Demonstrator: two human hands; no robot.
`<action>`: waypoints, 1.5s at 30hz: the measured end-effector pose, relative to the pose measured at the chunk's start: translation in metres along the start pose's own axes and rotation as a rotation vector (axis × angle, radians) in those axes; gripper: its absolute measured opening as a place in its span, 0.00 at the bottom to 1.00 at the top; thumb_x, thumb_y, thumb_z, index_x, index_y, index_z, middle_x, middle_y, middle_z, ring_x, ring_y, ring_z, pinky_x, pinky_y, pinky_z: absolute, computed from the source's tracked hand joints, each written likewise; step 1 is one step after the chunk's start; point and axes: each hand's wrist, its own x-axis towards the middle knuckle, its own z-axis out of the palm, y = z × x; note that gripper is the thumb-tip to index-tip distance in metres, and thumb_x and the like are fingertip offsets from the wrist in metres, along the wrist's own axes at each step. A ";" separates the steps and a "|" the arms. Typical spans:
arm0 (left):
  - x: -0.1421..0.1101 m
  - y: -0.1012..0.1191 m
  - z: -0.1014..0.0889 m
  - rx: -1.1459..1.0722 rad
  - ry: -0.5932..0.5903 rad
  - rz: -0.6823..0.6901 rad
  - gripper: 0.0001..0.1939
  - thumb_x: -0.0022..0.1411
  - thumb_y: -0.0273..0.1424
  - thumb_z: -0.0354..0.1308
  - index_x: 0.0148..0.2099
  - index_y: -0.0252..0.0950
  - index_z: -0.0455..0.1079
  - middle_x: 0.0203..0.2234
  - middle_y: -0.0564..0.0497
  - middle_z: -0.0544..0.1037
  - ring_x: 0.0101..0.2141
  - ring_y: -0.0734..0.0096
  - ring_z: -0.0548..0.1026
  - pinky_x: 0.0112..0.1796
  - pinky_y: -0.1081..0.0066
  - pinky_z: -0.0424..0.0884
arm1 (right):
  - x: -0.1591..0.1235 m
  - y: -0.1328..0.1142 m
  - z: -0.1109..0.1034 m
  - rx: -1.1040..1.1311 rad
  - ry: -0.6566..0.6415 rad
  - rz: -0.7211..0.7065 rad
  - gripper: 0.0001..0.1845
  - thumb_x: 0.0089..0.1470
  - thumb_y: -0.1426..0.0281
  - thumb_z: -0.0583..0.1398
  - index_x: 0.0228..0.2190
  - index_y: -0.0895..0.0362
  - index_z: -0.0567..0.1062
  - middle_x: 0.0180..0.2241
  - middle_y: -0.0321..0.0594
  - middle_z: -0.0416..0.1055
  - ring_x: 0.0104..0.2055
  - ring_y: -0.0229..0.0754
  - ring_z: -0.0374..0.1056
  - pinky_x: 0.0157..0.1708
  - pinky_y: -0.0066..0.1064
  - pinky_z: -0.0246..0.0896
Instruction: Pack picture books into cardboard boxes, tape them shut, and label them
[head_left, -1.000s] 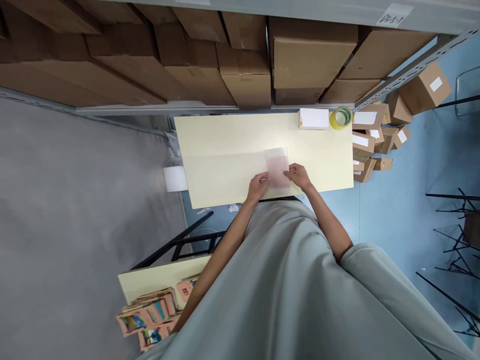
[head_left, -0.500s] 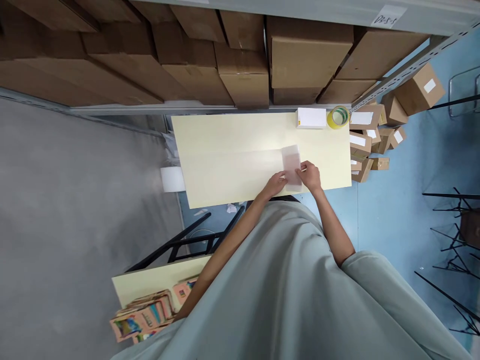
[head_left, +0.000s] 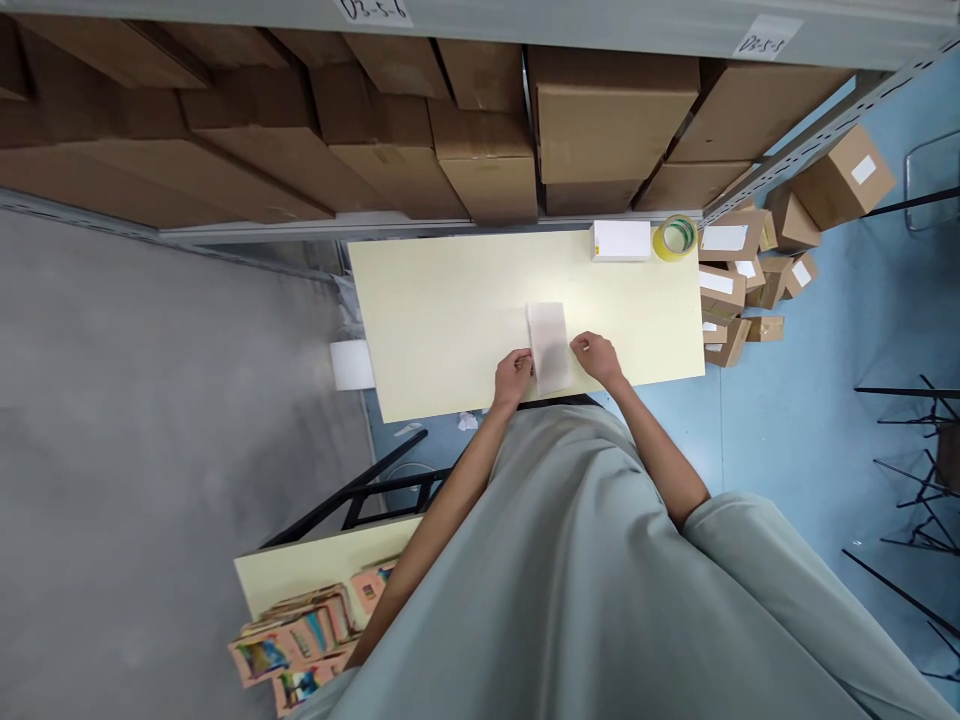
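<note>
Head view: a flat, rectangular, translucent pale-pink packet (head_left: 550,347) lies on the cream rectangular tabletop (head_left: 450,290), between the bare left hand (head_left: 514,376) and the bare right hand (head_left: 596,357). Left grip is at the packet's left edge; whether it pinches cannot be told. Right grip, fingers curled, sits just beside the right edge; whether fingertips meet cannot be told.

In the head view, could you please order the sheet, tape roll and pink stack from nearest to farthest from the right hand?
1. Sheet: just left of the right hand, on the table.
2. Tape roll: at the table's far right corner.
3. Pink stack: farthest, at the picture's lower left.
</note>
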 end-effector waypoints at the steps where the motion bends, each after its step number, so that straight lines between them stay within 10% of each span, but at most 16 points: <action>1: 0.003 -0.001 -0.002 0.020 0.018 0.001 0.15 0.67 0.35 0.58 0.51 0.36 0.81 0.39 0.47 0.86 0.41 0.63 0.83 0.48 0.63 0.81 | 0.002 0.001 0.004 -0.017 -0.029 0.015 0.08 0.69 0.67 0.61 0.44 0.53 0.81 0.49 0.44 0.85 0.53 0.49 0.80 0.52 0.36 0.70; 10: 0.006 0.016 -0.017 0.434 0.075 0.102 0.15 0.67 0.26 0.56 0.50 0.40 0.81 0.45 0.44 0.84 0.42 0.60 0.81 0.50 0.63 0.75 | 0.000 -0.004 0.022 -0.078 -0.131 0.060 0.14 0.69 0.68 0.62 0.53 0.53 0.80 0.52 0.45 0.84 0.55 0.51 0.80 0.55 0.38 0.71; 15: 0.002 0.030 -0.021 0.855 -0.099 0.182 0.15 0.74 0.31 0.52 0.53 0.37 0.80 0.49 0.38 0.81 0.51 0.52 0.79 0.54 0.60 0.73 | -0.001 -0.015 0.010 -0.060 -0.114 0.041 0.12 0.69 0.68 0.63 0.52 0.53 0.81 0.51 0.45 0.85 0.55 0.50 0.81 0.55 0.37 0.72; 27: 0.001 0.080 -0.031 1.041 -0.092 0.199 0.14 0.70 0.23 0.53 0.40 0.39 0.80 0.41 0.41 0.81 0.48 0.50 0.79 0.49 0.58 0.73 | -0.007 -0.059 -0.029 0.159 0.010 -0.076 0.10 0.66 0.67 0.63 0.45 0.47 0.84 0.45 0.40 0.87 0.48 0.52 0.85 0.53 0.41 0.77; 35: -0.001 0.124 -0.031 0.970 -0.052 0.423 0.18 0.75 0.28 0.51 0.55 0.42 0.81 0.52 0.43 0.83 0.53 0.53 0.81 0.54 0.59 0.74 | 0.014 -0.091 -0.103 0.274 0.221 -0.235 0.10 0.64 0.63 0.62 0.42 0.41 0.85 0.42 0.36 0.87 0.46 0.55 0.85 0.50 0.46 0.80; 45: 0.032 0.318 -0.063 0.732 0.171 0.838 0.23 0.78 0.36 0.47 0.64 0.45 0.78 0.56 0.41 0.81 0.58 0.48 0.78 0.62 0.55 0.72 | 0.058 -0.179 -0.265 -0.070 0.642 -0.538 0.16 0.71 0.68 0.58 0.55 0.54 0.81 0.57 0.48 0.80 0.60 0.52 0.75 0.62 0.42 0.70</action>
